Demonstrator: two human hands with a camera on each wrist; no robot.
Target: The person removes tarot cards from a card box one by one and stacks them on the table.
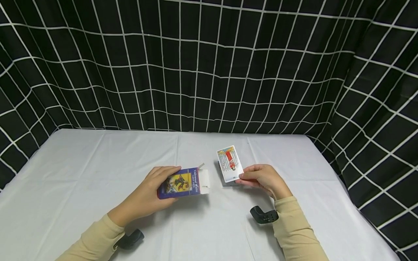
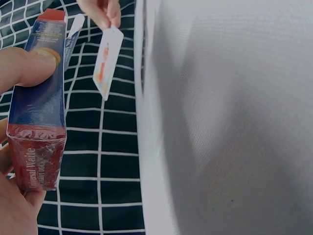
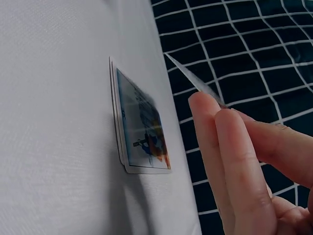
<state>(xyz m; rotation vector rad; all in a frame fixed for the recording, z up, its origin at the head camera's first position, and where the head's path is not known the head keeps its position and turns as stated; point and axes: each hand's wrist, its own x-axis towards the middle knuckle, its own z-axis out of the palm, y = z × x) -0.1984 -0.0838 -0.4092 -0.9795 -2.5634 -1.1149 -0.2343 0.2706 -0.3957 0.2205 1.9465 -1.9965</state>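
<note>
Over the white cloth-covered surface [image 1: 98,156], the left hand [image 1: 147,192] grips an opened blue cardboard box [image 1: 179,183] (what remains inside I can't see), the right hand [image 1: 262,177] pinching a white-bordered picture card [image 1: 228,163] above white-edged cards [image 3: 139,132] already down.

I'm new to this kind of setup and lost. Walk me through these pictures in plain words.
There is no robot here: a person works with two bare hands. The wide picture comes from a camera on the head, looking forward and down. The other two come from cameras worn on the left and right wrists; the table looks tipped sideways in them.

The left hand grips a blue tarot box with a white flap showing at one end. The right hand pinches a printed card, raised above a small pile of cards. That pile lies on the white-covered table. Behind is a black curtain with white grid lines.
</note>
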